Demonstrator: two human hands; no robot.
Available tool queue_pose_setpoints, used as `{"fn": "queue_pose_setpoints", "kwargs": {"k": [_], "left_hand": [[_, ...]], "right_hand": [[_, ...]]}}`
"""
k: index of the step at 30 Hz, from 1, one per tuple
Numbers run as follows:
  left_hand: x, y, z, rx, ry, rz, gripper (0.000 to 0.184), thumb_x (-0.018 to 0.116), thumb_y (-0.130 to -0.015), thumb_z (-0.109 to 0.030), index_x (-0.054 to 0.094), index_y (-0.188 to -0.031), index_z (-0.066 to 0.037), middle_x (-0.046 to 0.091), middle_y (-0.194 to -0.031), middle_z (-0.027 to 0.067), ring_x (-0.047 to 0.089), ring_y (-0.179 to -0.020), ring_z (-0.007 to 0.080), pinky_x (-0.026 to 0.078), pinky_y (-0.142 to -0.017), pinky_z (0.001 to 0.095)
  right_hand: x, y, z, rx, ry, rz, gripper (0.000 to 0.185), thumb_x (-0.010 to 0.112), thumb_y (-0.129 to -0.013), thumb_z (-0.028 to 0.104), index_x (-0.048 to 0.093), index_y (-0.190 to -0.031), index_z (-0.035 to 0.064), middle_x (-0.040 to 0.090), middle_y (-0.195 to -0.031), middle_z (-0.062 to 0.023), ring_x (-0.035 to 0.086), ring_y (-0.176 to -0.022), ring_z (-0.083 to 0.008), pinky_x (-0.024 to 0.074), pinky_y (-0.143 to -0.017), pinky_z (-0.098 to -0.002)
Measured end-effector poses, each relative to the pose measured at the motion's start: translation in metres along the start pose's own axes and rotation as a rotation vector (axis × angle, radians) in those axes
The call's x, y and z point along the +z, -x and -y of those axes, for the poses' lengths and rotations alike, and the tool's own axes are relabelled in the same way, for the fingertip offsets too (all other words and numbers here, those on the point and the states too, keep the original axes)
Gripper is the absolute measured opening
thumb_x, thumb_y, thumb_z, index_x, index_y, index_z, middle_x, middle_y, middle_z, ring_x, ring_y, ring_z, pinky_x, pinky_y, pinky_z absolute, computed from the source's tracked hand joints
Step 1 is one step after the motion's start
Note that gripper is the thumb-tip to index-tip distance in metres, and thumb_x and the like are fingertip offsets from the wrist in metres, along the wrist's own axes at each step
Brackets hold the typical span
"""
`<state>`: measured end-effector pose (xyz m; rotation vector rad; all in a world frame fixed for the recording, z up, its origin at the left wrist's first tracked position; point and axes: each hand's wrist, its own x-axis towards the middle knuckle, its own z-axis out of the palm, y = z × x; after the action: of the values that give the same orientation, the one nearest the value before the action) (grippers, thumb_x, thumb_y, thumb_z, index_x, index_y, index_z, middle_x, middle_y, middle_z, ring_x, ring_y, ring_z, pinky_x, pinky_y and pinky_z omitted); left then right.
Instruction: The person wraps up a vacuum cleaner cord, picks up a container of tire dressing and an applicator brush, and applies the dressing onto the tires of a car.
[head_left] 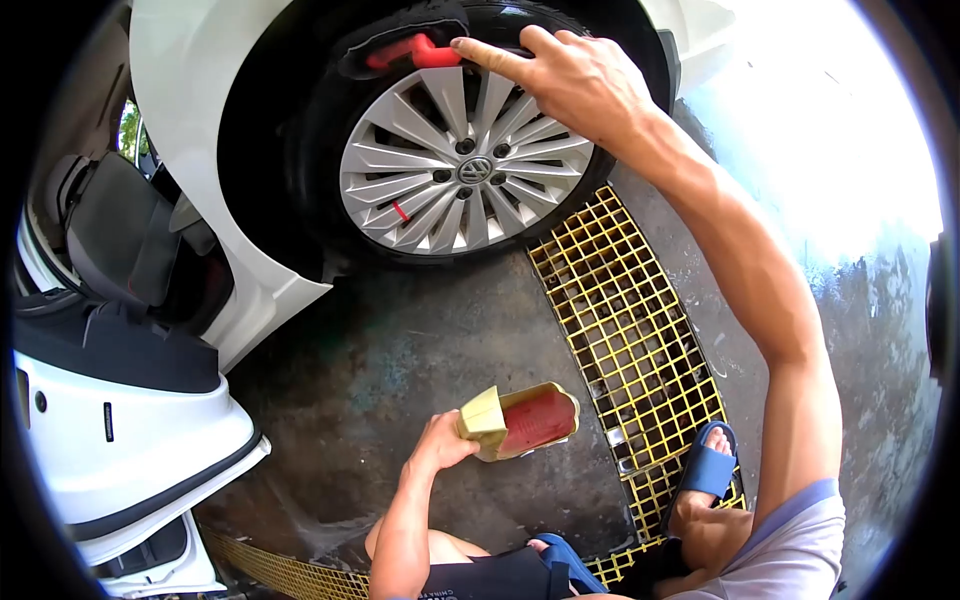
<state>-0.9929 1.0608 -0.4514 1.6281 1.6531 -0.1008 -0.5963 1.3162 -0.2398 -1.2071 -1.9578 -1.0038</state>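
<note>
My right hand (575,80) reaches up to the wheel and grips a red-handled tyre brush (425,52), with the index finger stretched along the handle. The brush's dark head lies against the top of the black tyre (325,190). Below it is the silver alloy rim (415,180) with a VW badge in the hub. Low in the middle, my left hand (443,440) is closed on one end of a cut-open yellowish plastic container (487,420). Its open side faces up and shows a red inside. Part of my right hand's grip is hidden behind the fingers.
Around the wheel is the white car's fender (175,100). An open white door (120,430) stands on the left, with a dark seat (120,230) behind it. A yellow floor grating (640,320) crosses the wet concrete floor (400,350). My sandalled foot (705,470) rests beside it.
</note>
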Motion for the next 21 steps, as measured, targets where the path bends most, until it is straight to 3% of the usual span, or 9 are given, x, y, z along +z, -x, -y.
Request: {"fn": "queue_pose_setpoints", "kwargs": {"k": [3, 5, 7, 8, 12, 15, 17, 18, 21], "left_hand": [[0.001, 0.005, 0.002, 0.043, 0.026, 0.0, 0.045, 0.08, -0.068, -0.015, 0.073, -0.11, 0.0, 0.075, -0.106, 0.0214, 0.074, -0.104, 0.0379, 0.057, -0.091, 0.0431], [0.003, 0.007, 0.001, 0.07, 0.052, 0.003, 0.045, 0.08, -0.068, -0.015, 0.073, -0.11, 0.0, 0.074, -0.107, 0.0213, 0.073, -0.105, 0.0383, 0.057, -0.091, 0.0431], [0.005, 0.008, 0.001, 0.068, 0.075, 0.004, 0.045, 0.08, -0.068, -0.015, 0.073, -0.11, 0.0, 0.074, -0.108, 0.0213, 0.072, -0.106, 0.039, 0.056, -0.092, 0.043], [0.003, 0.007, 0.001, 0.071, 0.054, 0.002, 0.045, 0.08, -0.068, -0.015, 0.073, -0.11, 0.0, 0.074, -0.108, 0.0212, 0.072, -0.106, 0.039, 0.056, -0.092, 0.043], [0.002, 0.004, -0.007, 0.061, 0.014, 0.004, 0.045, 0.08, -0.068, -0.014, 0.073, -0.11, 0.0, 0.075, -0.107, 0.0207, 0.074, -0.105, 0.0365, 0.057, -0.092, 0.0416], [0.006, 0.006, -0.003, 0.055, 0.027, 0.0, 0.047, 0.08, -0.068, -0.013, 0.072, -0.112, 0.001, 0.076, -0.106, 0.0205, 0.075, -0.104, 0.0345, 0.057, -0.092, 0.04], [0.003, 0.01, -0.012, 0.073, 0.024, 0.014, 0.048, 0.08, -0.068, -0.012, 0.072, -0.113, 0.001, 0.076, -0.106, 0.0204, 0.075, -0.104, 0.0336, 0.057, -0.092, 0.039], [0.004, 0.011, -0.012, 0.063, 0.046, 0.007, 0.048, 0.08, -0.068, -0.012, 0.072, -0.114, 0.001, 0.076, -0.106, 0.0201, 0.075, -0.104, 0.0334, 0.057, -0.092, 0.0388], [0.0, 0.013, -0.007, 0.049, 0.057, -0.006, 0.049, 0.08, -0.068, -0.011, 0.071, -0.115, 0.001, 0.077, -0.105, 0.0193, 0.076, -0.104, 0.0328, 0.057, -0.092, 0.0386]], "right_hand": [[0.007, 0.043, -0.029, 0.071, -0.011, 0.09, 0.076, 0.058, -0.099, 0.0, 0.041, -0.161, 0.04, 0.059, -0.087, -0.0064, 0.065, -0.066, -0.0186, 0.0551, -0.051, -0.0324], [0.019, 0.091, -0.049, 0.172, -0.058, 0.096, 0.068, 0.066, -0.1, 0.013, 0.043, -0.161, 0.0338, 0.058, -0.08, -0.0083, 0.062, -0.059, -0.0229, 0.0539, -0.051, -0.038], [0.038, 0.147, -0.058, 0.315, -0.082, 0.122, 0.063, 0.065, -0.104, 0.021, 0.043, -0.161, 0.0325, 0.057, -0.077, -0.0102, 0.06, -0.055, -0.025, 0.0525, -0.05, -0.0407], [0.047, 0.174, -0.058, 0.418, -0.089, 0.211, 0.069, 0.06, -0.102, 0.014, 0.037, -0.163, 0.0368, 0.061, -0.082, -0.0151, 0.067, -0.061, -0.0332, 0.0569, -0.056, -0.0467], [0.07, 0.245, -0.013, 0.663, -0.12, 0.361, 0.069, 0.059, -0.102, 0.016, 0.035, -0.164, 0.032, 0.063, -0.087, -0.0191, 0.071, -0.067, -0.039, 0.0611, -0.062, -0.0496], [0.079, 0.279, 0.035, 0.92, -0.208, 0.512, 0.064, 0.053, -0.105, 0.02, 0.032, -0.165, 0.0283, 0.066, -0.089, -0.0249, 0.072, -0.075, -0.0469, 0.0604, -0.068, -0.0574], [0.087, 0.307, 0.053, 1.082, -0.388, 0.778, 0.059, 0.048, -0.105, 0.022, 0.034, -0.162, 0.0152, 0.069, -0.11, -0.0339, 0.073, -0.089, -0.0517, 0.0587, -0.083, -0.0616], [0.113, 0.339, 0.054, 1.126, -0.455, 0.936, 0.059, 0.049, -0.103, 0.02, 0.034, -0.16, 0.0114, 0.07, -0.111, -0.0351, 0.073, -0.094, -0.0522, 0.0585, -0.086, -0.06], [0.089, 0.346, 0.075, 1.367, -0.486, 0.775, 0.056, 0.054, -0.103, 0.021, 0.039, -0.156, 0.01, 0.072, -0.1, -0.0333, 0.072, -0.094, -0.0522, 0.0574, -0.088, -0.0591]]}}
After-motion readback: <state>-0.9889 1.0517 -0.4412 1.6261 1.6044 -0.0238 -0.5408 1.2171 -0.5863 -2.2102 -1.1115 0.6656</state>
